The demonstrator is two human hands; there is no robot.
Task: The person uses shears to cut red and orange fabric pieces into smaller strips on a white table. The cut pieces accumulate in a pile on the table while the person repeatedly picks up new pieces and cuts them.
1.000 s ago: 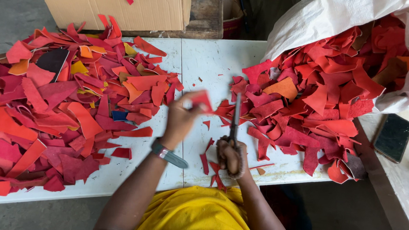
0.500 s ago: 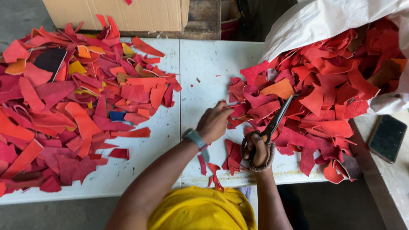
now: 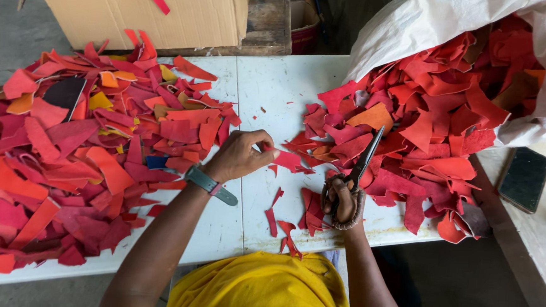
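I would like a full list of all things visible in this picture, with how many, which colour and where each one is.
table: one, white, under everything.
left pile of scraps: one big heap, red, orange and pink with some yellow, on the table's left half.
right pile of scraps: one heap, mostly red and orange, spilling from the sack.
sack: one, white, upper right, open toward the table.
cardboard box: one, brown, beyond the table, red pieces inside.
small offcuts: several, red, near the table's front edge.
phone: one, dark, on the side surface at right.
scissors: one pair, dark, in the right hand.
wristwatch: one, grey-green, left wrist.
shirt: yellow, bottom centre.
left hand: pinching a red scrap.
right hand: gripping the scissors' handles.
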